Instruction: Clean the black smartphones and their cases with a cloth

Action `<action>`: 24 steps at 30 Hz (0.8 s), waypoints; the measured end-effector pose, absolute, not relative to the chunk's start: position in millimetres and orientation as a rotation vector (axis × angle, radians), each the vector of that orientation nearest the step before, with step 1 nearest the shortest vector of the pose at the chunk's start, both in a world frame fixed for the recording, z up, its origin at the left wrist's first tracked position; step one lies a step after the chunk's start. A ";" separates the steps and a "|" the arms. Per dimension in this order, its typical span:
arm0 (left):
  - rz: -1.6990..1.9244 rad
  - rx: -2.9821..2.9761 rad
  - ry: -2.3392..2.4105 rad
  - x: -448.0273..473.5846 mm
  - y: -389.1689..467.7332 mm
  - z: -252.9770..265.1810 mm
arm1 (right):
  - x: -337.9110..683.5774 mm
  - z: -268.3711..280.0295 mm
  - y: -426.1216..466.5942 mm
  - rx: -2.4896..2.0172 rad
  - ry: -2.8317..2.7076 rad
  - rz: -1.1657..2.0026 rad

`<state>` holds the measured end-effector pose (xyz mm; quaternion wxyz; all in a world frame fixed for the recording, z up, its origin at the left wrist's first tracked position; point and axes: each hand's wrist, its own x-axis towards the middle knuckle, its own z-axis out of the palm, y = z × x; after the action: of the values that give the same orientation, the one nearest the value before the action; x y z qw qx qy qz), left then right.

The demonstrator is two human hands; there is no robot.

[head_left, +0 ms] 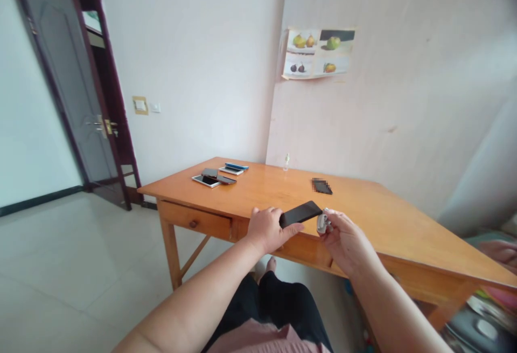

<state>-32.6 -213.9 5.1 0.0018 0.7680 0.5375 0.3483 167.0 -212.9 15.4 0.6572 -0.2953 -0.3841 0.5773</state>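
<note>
My left hand (270, 229) is closed round one end of a black smartphone (301, 213), which it holds above the front edge of the table. Close to the phone's other end, my right hand (343, 234) pinches a crumpled whitish cloth or tissue (322, 222). The cloth is at the phone's right end; whether it touches cannot be made out. On the table behind, a second dark phone (322, 186) lies flat, partly blurred out. To the left lie several more phones, among them a white-framed one (205, 181) and a blue-edged one (236, 166).
The wooden table (274, 186) stands against the wall, with a drawer (196, 220) at its front left. A small clear spray bottle (286, 162) stands at the back edge. A door (67, 73) is at the far left. Dark and coloured items (480, 326) sit low at the right.
</note>
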 end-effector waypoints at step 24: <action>0.626 2.575 2.007 -38.2 -62.9 -2.3 | 203.1 -25.1 -124.5 -1.054 -0.865 1.004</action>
<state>-38.2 -62.9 -2.3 -0.0912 0.7713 0.6014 0.1874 203.1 -124.5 -25.1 0.6626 -0.4661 -0.3826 0.4442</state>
